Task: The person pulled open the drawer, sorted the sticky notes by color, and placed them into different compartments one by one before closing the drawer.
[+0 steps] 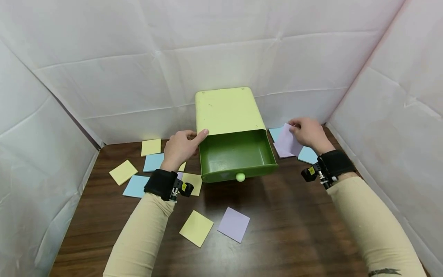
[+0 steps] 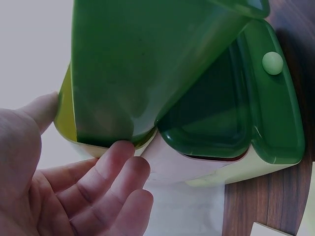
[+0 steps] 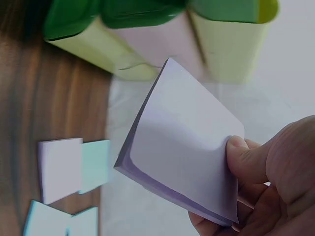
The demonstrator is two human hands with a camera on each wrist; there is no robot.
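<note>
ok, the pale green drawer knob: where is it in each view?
Head: knob at centre, on the front of the open drawer, between the two arms.
Left wrist: knob upper right, on the dark green drawer front.
Right wrist: not in view; only the drawer's edge shows at the top.
Shared landmark: the yellow-green box, seen in all three.

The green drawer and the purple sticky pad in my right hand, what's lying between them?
In the head view, only bare wooden table separates the green drawer from the purple pad pinched by the right hand; other pads lie behind it.
</note>
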